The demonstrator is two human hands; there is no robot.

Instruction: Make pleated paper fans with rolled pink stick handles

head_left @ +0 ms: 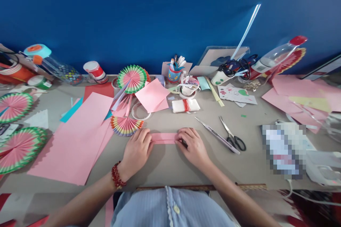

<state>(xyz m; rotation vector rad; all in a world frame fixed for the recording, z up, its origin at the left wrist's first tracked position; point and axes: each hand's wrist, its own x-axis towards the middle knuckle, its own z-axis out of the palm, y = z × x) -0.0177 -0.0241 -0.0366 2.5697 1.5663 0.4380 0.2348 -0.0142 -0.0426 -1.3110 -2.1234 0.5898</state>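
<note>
A narrow folded strip of pink paper lies on the table in front of me, with a crease running along its length. My left hand pinches its left end, a red beaded bracelet on the wrist. At the right end, my right hand grips the strip with bent fingers. Both thumbs are partly hidden. Just beyond my left hand rests a small pleated paper fan with a yellow and orange edge. Right of my right hand lie a slim pale craft knife and black-handled scissors, blades spread apart.
Large pink sheets cover the left side, near green-edged paper fans. Along the blue wall stand a pen cup, a red-white tub and bottles. A white bundle tied with red and a blurred phone also lie here.
</note>
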